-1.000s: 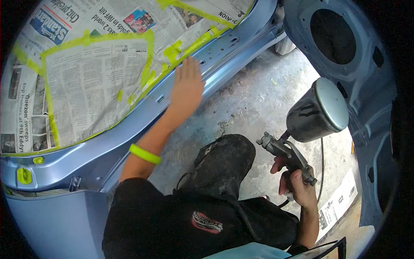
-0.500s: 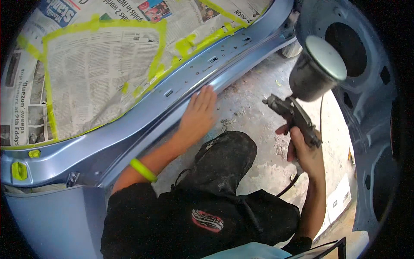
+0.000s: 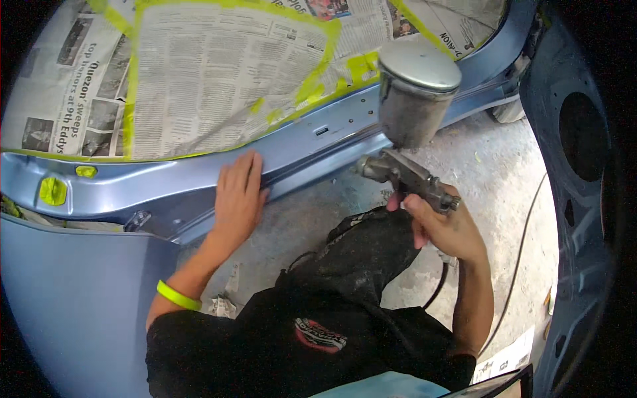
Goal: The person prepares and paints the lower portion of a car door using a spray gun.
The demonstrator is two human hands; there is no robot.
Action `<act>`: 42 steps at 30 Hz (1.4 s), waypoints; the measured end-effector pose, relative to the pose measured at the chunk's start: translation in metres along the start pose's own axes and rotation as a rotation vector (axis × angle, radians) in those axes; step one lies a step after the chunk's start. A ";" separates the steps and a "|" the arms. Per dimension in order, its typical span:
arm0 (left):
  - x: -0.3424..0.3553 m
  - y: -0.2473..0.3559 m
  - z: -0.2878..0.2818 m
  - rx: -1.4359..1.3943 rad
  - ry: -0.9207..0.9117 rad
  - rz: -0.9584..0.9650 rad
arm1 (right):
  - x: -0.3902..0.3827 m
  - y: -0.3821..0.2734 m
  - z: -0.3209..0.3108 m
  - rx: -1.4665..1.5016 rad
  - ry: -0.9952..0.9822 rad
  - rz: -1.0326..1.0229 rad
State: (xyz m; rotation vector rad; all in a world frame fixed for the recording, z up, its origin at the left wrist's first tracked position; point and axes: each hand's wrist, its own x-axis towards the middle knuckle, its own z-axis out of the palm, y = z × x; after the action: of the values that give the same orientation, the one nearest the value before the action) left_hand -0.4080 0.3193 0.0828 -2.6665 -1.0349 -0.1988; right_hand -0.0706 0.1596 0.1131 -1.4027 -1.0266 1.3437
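My left hand (image 3: 239, 197) lies flat on the blue car door sill (image 3: 292, 149), fingers stretched out and pointing away from me. A yellow-green band (image 3: 178, 296) circles that wrist. In my right hand (image 3: 446, 229) is a paint spray gun (image 3: 406, 178), its handle wrapped by my fingers. The gun's nozzle faces left, a short way above the sill. On top stands a grey cup (image 3: 415, 109) with a silver lid, slightly tilted, hiding part of the sill behind it. A dark hose (image 3: 436, 285) hangs below the handle.
Newspaper (image 3: 219, 73) edged with yellow-green tape (image 3: 131, 86) covers the door opening. An opened blue door (image 3: 564, 219) stands on the right. A blue body panel (image 3: 73, 285) is at the left. A thin hose (image 3: 524, 252) runs over the concrete floor (image 3: 491, 166).
My left hand has slid left along the sill, toward its near end. The spray gun has moved left with my right hand, closer to the sill. The view has shifted.
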 end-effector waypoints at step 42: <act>0.222 0.103 0.064 -0.348 -0.016 0.533 | 0.020 0.005 -0.041 -0.002 0.421 -0.031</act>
State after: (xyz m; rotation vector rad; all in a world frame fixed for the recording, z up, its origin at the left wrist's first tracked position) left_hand -0.1733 0.4077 0.0508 -3.1432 -0.2772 -0.2636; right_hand -0.0288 0.1751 0.1029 -1.5777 -0.7635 0.9661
